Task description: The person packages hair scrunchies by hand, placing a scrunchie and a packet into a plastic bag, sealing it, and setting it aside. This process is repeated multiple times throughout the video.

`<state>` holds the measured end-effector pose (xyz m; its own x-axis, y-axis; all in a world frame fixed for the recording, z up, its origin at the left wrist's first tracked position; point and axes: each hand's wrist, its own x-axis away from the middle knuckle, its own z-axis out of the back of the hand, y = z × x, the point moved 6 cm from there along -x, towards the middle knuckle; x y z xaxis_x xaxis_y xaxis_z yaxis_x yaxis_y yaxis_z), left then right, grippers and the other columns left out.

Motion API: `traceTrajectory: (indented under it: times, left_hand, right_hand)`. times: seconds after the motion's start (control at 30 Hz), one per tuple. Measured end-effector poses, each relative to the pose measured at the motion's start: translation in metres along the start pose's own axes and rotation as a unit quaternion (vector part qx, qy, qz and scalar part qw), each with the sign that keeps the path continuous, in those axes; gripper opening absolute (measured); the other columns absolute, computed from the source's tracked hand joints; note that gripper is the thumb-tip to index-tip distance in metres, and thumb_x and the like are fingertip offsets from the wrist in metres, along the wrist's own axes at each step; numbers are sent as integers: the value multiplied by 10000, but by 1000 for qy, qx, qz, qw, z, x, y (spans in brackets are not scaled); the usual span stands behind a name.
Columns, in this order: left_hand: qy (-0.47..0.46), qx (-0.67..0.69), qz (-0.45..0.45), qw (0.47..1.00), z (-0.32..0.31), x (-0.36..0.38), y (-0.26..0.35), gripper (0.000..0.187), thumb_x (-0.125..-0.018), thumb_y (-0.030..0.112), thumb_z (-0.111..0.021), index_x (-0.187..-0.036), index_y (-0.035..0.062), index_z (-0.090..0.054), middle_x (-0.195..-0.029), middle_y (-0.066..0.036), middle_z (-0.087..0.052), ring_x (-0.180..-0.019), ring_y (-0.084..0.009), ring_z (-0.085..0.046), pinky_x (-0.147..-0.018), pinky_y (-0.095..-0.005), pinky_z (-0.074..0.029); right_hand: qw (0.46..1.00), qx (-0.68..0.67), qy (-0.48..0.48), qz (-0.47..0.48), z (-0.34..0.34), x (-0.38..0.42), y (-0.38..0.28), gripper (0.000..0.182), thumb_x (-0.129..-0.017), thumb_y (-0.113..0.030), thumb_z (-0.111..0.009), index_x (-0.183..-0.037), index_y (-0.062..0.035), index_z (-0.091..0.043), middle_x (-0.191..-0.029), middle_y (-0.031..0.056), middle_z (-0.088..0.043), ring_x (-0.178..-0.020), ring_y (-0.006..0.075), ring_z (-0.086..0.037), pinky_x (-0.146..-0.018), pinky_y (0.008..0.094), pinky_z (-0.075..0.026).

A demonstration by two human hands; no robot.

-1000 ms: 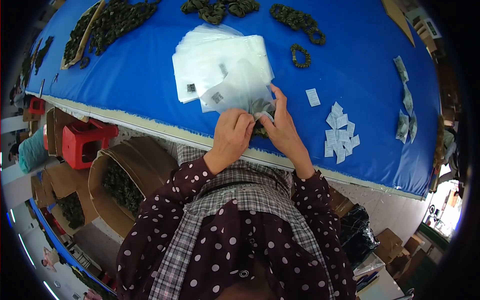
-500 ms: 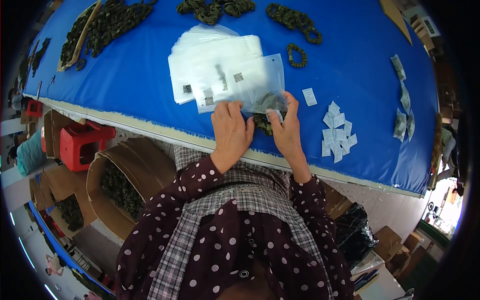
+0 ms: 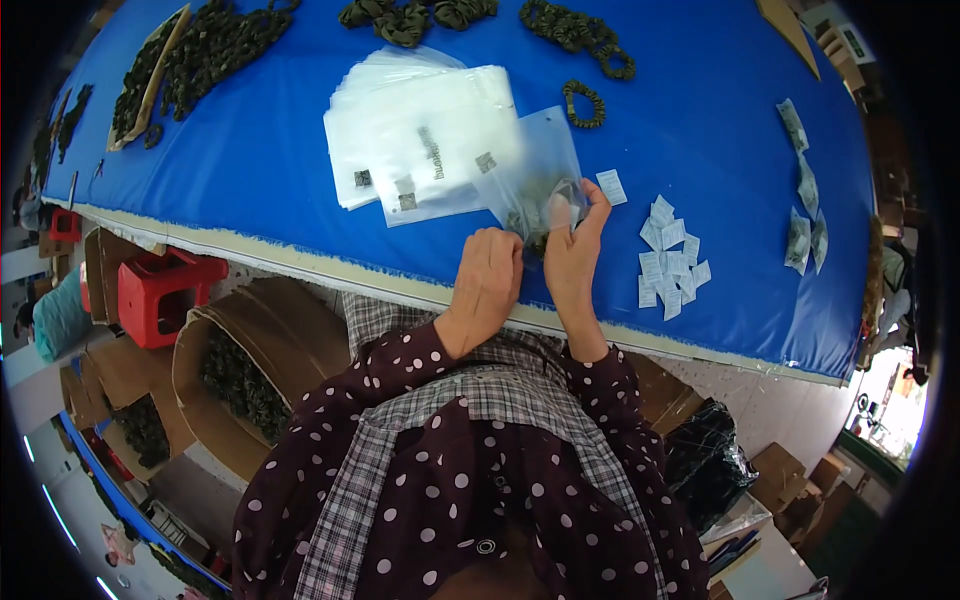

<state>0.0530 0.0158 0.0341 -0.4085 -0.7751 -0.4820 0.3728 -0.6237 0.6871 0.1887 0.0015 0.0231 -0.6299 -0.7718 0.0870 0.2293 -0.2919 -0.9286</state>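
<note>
Bag, frosted clear plastic, overlapping the right edge of the white plastic-bag stack; dark-green gathered fabric band near its lower edge. Right hand grasping film; left hand curled, grip unclear. Film best kept taut.

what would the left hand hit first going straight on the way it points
Most likely the clear bag in the right hand, just beyond the left hand; whether they touch is unclear.
</note>
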Motion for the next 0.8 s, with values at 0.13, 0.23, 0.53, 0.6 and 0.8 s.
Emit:
traceTrajectory:
  times: [0.13,0.23,0.53,0.6,0.8]
  left_hand:
    - [-10,33,93,995,5,-1,-4,168,-844,-65,-591,-950,30,-502,-884,-110,-510,-731,-263,-485,-681,-361,-438]
    - [-22,61,141,988,12,-5,-7,165,-851,-70,-582,-955,23,-494,-883,-111,-506,-717,-258,-484,-661,-362,-441]
    - [-74,140,103,982,9,-1,11,210,-871,-80,-560,-1027,17,-458,-870,-110,-491,-679,-217,-493,-605,-361,-448]
    - [-34,227,211,950,12,1,0,255,-886,-80,-553,-1091,12,-433,-891,-113,-506,-655,-203,-499,-592,-343,-451]
    - [-81,169,333,924,5,4,-20,374,-912,-80,-545,-1227,9,-363,-948,-134,-560,-631,-170,-554,-586,-295,-477]
  right_hand:
    - [993,50,-46,93,5,3,6,580,-982,-210,-647,-1446,-1,-371,-1322,206,-550,-1103,319,-601,-941,370,-494]
    - [991,47,-85,92,16,8,1,585,-974,-227,-660,-1435,-9,-374,-1235,203,-591,-1014,308,-625,-884,370,-508]
    - [984,170,40,-13,17,6,10,571,-909,-246,-730,-1373,-83,-439,-773,108,-676,-620,221,-635,-599,321,-489]
    - [988,151,13,20,16,10,4,548,-901,-233,-731,-1358,-102,-459,-692,77,-647,-573,220,-611,-565,319,-467]
    - [956,285,9,66,32,25,-2,468,-900,-174,-706,-1320,-123,-505,-631,33,-633,-535,243,-589,-578,349,-471]
